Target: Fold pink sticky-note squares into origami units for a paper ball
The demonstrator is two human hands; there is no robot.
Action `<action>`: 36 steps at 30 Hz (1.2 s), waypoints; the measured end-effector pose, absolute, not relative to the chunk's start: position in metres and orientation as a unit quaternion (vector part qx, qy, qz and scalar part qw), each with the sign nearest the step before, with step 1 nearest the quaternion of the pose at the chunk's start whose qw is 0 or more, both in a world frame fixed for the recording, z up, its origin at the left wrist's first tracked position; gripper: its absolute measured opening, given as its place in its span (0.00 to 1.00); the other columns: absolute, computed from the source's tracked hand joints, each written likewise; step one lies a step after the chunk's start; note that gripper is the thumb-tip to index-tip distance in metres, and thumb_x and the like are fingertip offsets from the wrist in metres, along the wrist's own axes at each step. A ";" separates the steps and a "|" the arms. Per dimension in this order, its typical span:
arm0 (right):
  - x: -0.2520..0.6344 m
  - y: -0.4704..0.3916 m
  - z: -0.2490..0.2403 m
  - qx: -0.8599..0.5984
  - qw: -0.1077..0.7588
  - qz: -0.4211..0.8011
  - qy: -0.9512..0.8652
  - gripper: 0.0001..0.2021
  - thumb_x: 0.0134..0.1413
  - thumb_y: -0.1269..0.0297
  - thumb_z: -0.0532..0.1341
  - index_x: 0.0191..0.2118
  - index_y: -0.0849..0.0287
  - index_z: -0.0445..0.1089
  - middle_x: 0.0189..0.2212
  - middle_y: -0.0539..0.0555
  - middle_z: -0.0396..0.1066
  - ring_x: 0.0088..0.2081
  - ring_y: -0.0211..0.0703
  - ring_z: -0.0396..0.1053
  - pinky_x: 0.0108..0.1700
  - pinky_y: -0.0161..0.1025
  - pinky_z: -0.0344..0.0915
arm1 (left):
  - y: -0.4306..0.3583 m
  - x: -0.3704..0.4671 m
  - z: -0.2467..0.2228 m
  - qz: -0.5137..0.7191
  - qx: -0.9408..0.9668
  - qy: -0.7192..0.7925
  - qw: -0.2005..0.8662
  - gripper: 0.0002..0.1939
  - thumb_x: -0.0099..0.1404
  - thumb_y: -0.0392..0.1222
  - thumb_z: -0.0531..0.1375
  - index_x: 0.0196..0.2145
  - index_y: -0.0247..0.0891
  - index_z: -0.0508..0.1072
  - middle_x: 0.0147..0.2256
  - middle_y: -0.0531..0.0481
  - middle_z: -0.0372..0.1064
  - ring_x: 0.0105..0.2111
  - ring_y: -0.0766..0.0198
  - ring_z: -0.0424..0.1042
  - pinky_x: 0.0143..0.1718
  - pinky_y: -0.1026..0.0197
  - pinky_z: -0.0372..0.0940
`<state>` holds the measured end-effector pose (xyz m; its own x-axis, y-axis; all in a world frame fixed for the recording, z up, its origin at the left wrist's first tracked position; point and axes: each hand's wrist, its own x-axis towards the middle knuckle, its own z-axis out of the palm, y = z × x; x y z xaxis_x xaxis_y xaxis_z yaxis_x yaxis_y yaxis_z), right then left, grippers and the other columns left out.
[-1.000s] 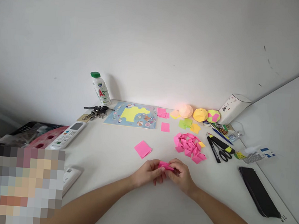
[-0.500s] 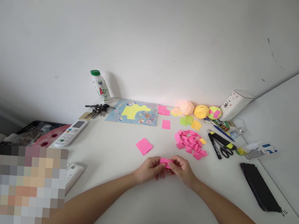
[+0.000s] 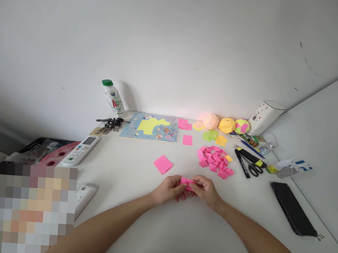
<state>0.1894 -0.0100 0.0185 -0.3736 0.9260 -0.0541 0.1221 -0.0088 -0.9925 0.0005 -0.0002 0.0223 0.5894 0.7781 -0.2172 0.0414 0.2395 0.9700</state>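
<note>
Between my two hands is a small folded piece of pink paper (image 3: 187, 181), held above the white table. My left hand (image 3: 169, 189) pinches its left side, thumb on top. On the other side my right hand (image 3: 206, 190) is closed on it too, its thumb pressing near the left one. Fingers hide part of the paper's lower edge. Just beyond my left hand lies a pink paper square (image 3: 163, 164), turned cornerwise. A heap of folded pink paper pieces (image 3: 214, 160) sits beyond my right hand, with a bit of orange at its edge.
Three paper balls (image 3: 227, 125) line the wall, near loose paper squares (image 3: 187, 140). Scissors (image 3: 254, 169), pens and a black pouch (image 3: 293, 209) lie right. A blue picture sheet (image 3: 128, 132), keys (image 3: 114, 124), a bottle (image 3: 113, 99) and a remote (image 3: 80, 150) are left.
Both hands stay almost still, holding the folded pink paper. The view has shifted very slightly; nothing on the table has moved.
</note>
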 end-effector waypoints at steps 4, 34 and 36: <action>0.189 -0.010 0.018 -0.437 0.354 0.564 -0.604 0.10 0.54 0.58 0.59 0.35 0.61 0.68 0.23 0.49 0.69 0.25 0.37 0.66 0.30 0.36 0.66 | 0.001 0.001 0.021 0.264 0.557 0.366 0.697 0.22 0.59 0.58 0.54 0.34 0.33 0.67 0.29 0.45 0.72 0.26 0.64 0.71 0.21 0.65 0.61; 0.188 -0.009 0.018 -0.449 0.351 0.569 -0.594 0.12 0.52 0.55 0.60 0.33 0.61 0.68 0.22 0.49 0.69 0.24 0.38 0.66 0.29 0.36 0.66 | 0.002 -0.001 0.020 0.242 0.558 0.377 0.698 0.20 0.59 0.57 0.55 0.31 0.33 0.67 0.26 0.46 0.72 0.23 0.65 0.70 0.19 0.66 0.60; 0.188 -0.009 0.019 -0.452 0.349 0.567 -0.594 0.12 0.52 0.55 0.60 0.33 0.61 0.68 0.22 0.49 0.69 0.24 0.37 0.66 0.29 0.36 0.66 | 0.003 -0.001 0.020 0.232 0.557 0.384 0.699 0.20 0.58 0.56 0.55 0.31 0.33 0.67 0.25 0.47 0.71 0.22 0.66 0.70 0.18 0.67 0.59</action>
